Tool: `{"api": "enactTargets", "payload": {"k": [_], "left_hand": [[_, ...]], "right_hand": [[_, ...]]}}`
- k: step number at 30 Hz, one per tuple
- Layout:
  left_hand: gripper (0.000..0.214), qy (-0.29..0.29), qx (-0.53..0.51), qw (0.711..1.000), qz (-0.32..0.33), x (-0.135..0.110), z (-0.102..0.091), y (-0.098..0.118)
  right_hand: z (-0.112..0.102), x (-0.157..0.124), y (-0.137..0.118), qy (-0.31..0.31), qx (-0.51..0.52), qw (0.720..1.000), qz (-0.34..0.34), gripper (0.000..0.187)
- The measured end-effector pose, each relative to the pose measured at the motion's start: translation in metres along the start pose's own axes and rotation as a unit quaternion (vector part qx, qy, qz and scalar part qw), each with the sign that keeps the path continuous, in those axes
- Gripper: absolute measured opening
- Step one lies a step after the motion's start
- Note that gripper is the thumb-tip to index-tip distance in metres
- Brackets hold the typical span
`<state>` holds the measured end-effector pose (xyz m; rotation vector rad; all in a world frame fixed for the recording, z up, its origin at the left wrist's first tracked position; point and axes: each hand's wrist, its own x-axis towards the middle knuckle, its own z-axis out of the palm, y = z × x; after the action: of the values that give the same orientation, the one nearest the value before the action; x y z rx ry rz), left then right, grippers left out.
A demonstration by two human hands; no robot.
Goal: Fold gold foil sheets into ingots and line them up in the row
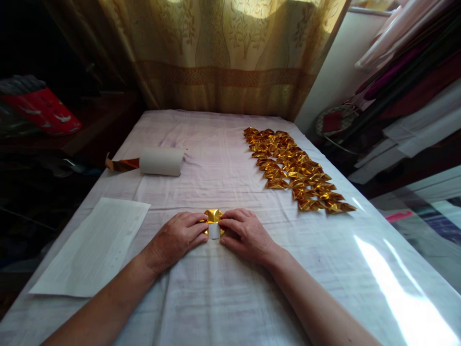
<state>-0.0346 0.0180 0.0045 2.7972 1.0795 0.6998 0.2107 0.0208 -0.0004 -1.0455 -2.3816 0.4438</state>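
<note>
A small piece of folded gold foil paper (213, 216), white on its inner side, lies on the cloth-covered table in front of me. My left hand (180, 236) grips its left edge, fingers together. On the opposite edge, my right hand (245, 235) pinches the foil the same way. The white inner side shows between the hands, below a shiny gold band; my fingers hide both ends. Farther right lie several rows of folded gold foil pieces (288, 158), pointed at their ends and set close together.
A white cardboard tube (162, 161) with gold foil sticking out lies at the back left. Nearer is a printed paper sheet (97, 247). A red container (45, 110) stands beyond the left edge. Clothes (425, 115) hang at the right, and a curtain (223, 72) closes the back.
</note>
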Motion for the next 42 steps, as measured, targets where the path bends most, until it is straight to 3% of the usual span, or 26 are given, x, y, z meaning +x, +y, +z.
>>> {"api": "enactTargets", "payload": {"k": [12, 21, 31, 42], "left_hand": [[0.022, 0.022, -0.019, 0.999, 0.017, 0.001, 0.003, 0.000], [0.019, 0.027, 0.065, 0.997, 0.021, 0.001, 0.008, 0.004], [0.014, 0.046, 0.071, 0.996, 0.021, 0.002, 0.012, 0.002], [0.017, 0.062, 0.048, 0.997, -0.024, 0.000, 0.012, 0.002]], "right_hand": [[0.004, 0.003, -0.003, 0.009, -0.051, 0.999, -0.006, 0.026], [0.007, 0.003, -0.003, 0.033, -0.066, 0.997, -0.017, 0.030], [0.014, 0.003, 0.001, 0.051, -0.088, 0.994, -0.043, 0.030], [0.014, 0.004, 0.002, 0.071, -0.085, 0.993, -0.039, 0.032]]}}
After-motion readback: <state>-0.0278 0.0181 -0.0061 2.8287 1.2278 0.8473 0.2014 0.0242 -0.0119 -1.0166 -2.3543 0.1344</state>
